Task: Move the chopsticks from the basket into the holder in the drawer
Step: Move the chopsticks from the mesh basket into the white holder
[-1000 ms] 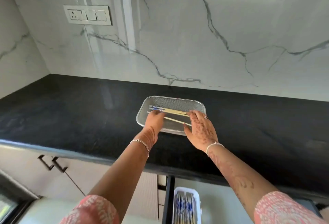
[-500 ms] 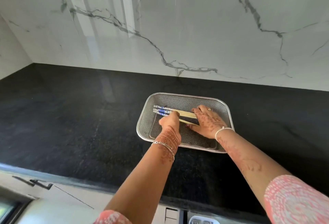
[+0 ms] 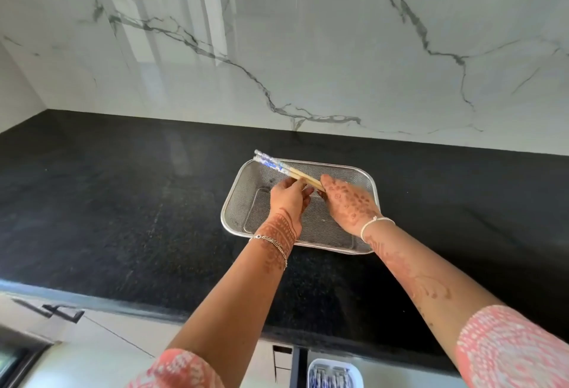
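Head view: left hand and right hand pinch chopsticks over basket.

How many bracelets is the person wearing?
2: a thin silver chain bracelet on the left wrist, and a plain white band bracelet on the right wrist. The pink patterned sleeves could hide more higher up.

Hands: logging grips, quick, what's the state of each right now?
Left hand: closed, gripping the chopsticks mid-length.
Right hand: closed, pinching the same chopsticks' plain ends.
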Demonstrator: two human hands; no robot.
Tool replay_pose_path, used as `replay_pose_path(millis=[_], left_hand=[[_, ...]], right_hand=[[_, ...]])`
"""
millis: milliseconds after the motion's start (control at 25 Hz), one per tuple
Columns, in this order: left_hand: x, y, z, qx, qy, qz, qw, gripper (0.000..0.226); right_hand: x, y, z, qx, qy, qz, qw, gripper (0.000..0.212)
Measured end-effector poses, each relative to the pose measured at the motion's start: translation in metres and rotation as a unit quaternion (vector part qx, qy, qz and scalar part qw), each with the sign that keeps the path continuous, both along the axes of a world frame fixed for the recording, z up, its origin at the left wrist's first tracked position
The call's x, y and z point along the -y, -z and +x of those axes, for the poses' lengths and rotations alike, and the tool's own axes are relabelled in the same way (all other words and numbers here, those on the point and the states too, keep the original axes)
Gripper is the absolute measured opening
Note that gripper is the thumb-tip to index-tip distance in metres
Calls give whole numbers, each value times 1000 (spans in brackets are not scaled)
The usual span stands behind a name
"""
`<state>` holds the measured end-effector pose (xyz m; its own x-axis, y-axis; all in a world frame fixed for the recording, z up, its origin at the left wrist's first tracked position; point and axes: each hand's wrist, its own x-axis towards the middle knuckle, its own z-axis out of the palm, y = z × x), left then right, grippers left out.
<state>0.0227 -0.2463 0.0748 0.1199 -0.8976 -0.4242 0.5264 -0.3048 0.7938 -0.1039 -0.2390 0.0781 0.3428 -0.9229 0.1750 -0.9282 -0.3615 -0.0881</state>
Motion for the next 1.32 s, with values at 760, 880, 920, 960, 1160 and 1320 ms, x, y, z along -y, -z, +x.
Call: replay_pose_path(millis=[760,880,920,960,1160,1320], left_hand=[[-283,-15,-31,125,170,-112,971,19],[-327,13,-24,155,178,-74,969,14],[-338,21,-21,170,184,-62,966,12],[-347,29,-18,189,191,-51,962,10],[-370,72,-15,258,216,6,942,14],[-363,99,-18,313,232,48,920,14]], right_hand=[[-309,3,-24,523,56,260,810,21],[-362,16,-21,533,59,321,781,21],[-375,23,-20,533,64,339,773,22],[-385,31,-19,536,73,356,762,23],[-411,64,-9,530,146,402,732,20],[-406,94,0,502,223,390,739,14]])
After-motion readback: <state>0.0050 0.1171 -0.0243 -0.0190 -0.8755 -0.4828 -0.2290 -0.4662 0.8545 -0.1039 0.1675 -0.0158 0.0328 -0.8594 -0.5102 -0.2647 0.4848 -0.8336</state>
